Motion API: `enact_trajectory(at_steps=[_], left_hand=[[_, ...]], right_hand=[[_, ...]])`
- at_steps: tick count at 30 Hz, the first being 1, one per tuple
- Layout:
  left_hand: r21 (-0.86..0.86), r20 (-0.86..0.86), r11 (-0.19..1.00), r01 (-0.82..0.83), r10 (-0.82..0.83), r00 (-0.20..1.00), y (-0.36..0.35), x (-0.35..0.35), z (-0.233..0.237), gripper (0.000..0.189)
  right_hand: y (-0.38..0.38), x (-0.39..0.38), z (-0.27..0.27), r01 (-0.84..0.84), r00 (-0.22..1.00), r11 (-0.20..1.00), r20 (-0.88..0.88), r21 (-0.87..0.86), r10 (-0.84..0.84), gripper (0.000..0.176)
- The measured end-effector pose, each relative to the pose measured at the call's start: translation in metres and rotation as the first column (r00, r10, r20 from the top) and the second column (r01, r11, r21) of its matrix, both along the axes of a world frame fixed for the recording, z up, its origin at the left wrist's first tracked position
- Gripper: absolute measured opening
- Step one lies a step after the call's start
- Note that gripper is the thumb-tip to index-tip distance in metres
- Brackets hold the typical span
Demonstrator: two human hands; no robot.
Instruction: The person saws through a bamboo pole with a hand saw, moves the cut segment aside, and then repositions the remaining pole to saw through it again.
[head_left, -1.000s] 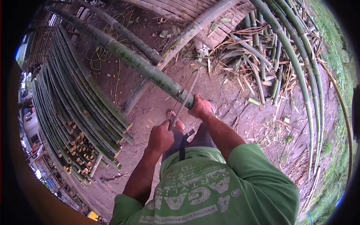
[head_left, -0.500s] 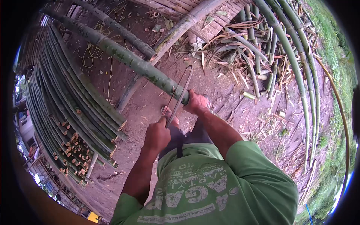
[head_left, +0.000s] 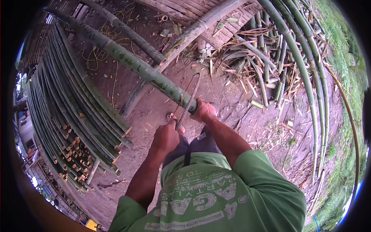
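My left hand is closed round the handle of a narrow bow-shaped saw. The saw's thin blade and curved frame lie across a thick green bamboo pole, close to its near end. Just right of the saw, my right hand grips that end of the pole. The pole slants from the upper left down to my hands and crosses over a bamboo support. How deep the blade sits in the pole cannot be made out.
Many long bamboo poles are stacked at the left. Offcuts and split pieces lie at the upper right, beside a slatted platform. Long curved poles arch down the right side. My feet are just beyond the saw.
The saw and my left hand have shifted slightly down and right in view. The pole's end and my right hand appear slightly lower as the view shifts.
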State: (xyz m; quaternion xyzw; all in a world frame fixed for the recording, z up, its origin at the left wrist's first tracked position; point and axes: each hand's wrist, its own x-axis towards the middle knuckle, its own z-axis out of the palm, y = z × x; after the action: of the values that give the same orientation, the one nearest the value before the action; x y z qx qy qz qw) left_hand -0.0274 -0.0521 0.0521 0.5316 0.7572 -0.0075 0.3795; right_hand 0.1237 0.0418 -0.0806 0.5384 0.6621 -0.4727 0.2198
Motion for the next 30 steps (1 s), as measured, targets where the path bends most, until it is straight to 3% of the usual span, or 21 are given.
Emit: enact_trajectory(at_steps=[2, 6, 7, 8, 9, 10, 11, 12, 16, 19, 20, 22, 25, 26, 29, 30], left_hand=[[-0.122, -0.039, 0.992, -0.014, 0.009, 0.999, -0.05, -0.004, 0.049, 0.03], [-0.056, -0.025, 0.998, 0.011, -0.013, 1.0, -0.038, -0.006, 0.042, 0.028], [-0.038, -0.022, 0.999, 0.023, -0.024, 0.999, -0.038, -0.012, 0.035, 0.026], [0.076, 0.002, 0.994, 0.079, -0.079, 0.997, -0.04, -0.02, -0.002, 0.024], [0.06, 0.006, 0.995, 0.076, -0.077, 0.997, -0.038, -0.014, -0.014, 0.024], [0.083, 0.006, 0.994, 0.071, -0.072, 0.997, -0.023, -0.002, -0.03, 0.024], [0.075, -0.009, 0.996, 0.056, -0.056, 0.998, -0.027, 0.005, -0.034, 0.024], [0.125, -0.054, 0.988, 0.087, -0.081, 0.995, -0.031, 0.009, -0.041, 0.022], [0.211, 0.122, 0.975, -0.071, 0.046, 0.992, -0.019, -0.013, -0.029, 0.021], [0.164, 0.045, 0.986, 0.029, -0.037, 0.998, 0.003, -0.003, -0.025, 0.022], [0.211, 0.092, 0.978, 0.004, -0.023, 0.995, -0.001, -0.005, -0.026, 0.021], [0.313, 0.186, 0.948, -0.063, 0.004, 0.983, -0.013, -0.015, -0.033, 0.019], [0.257, 0.21, 0.965, -0.059, 0.004, 0.978, -0.05, -0.059, -0.069, 0.016], [0.403, 0.235, 0.913, -0.054, -0.047, 0.971, -0.049, -0.056, -0.07, 0.006], [0.465, 0.167, 0.884, -0.038, -0.045, 0.985, -0.047, -0.036, -0.069, 0.008], [0.365, 0.139, 0.931, -0.011, -0.043, 0.989, -0.051, -0.042, -0.076, 0.019]], right_hand=[[-0.025, -0.006, 0.006, 0.023, 0.999, 1.0, -0.043, -0.007, -0.023, 0.061], [-0.011, -0.003, 0.002, 0.017, 1.0, 0.994, -0.022, 0.112, -0.014, 0.062], [-0.004, -0.003, -0.003, 0.002, 0.998, 0.997, -0.061, 0.075, 0.002, 0.063], [0.004, -0.001, -0.01, -0.012, 0.995, 1.0, -0.1, 0.025, 0.014, 0.064], [0.011, 0.007, -0.016, -0.034, 0.991, 0.999, -0.13, -0.018, 0.032, 0.065], [0.025, 0.013, -0.034, -0.025, 0.958, 0.996, -0.286, -0.086, -0.001, 0.067], [0.028, 0.021, -0.046, 0.032, 0.936, 0.964, -0.331, -0.262, -0.121, 0.064], [0.022, 0.019, -0.045, 0.029, 0.943, 0.98, -0.321, -0.197, -0.092, 0.067], [-0.011, 0.017, -0.024, 0.117, 0.977, 0.969, -0.199, 0.218, -0.073, 0.072], [-0.011, 0.006, -0.015, 0.142, 0.989, 0.973, -0.059, 0.182, -0.134, 0.071], [-0.008, 0.007, -0.011, 0.134, 0.99, 0.979, -0.064, 0.155, -0.126, 0.063], [-0.007, 0.01, -0.016, 0.09, 0.995, 0.986, -0.047, 0.143, -0.084, 0.063], [-0.008, 0.005, -0.015, 0.072, 0.997, 0.987, -0.042, 0.145, -0.067, 0.062], [-0.008, 0.007, -0.015, 0.075, 0.997, 0.986, -0.031, 0.15, -0.071, 0.062], [0.001, 0.01, -0.004, 0.043, 0.999, 0.996, -0.026, 0.083, -0.041, 0.061], [0.003, 0.01, -0.005, 0.036, 0.999, 0.997, -0.022, 0.07, -0.035, 0.065]])
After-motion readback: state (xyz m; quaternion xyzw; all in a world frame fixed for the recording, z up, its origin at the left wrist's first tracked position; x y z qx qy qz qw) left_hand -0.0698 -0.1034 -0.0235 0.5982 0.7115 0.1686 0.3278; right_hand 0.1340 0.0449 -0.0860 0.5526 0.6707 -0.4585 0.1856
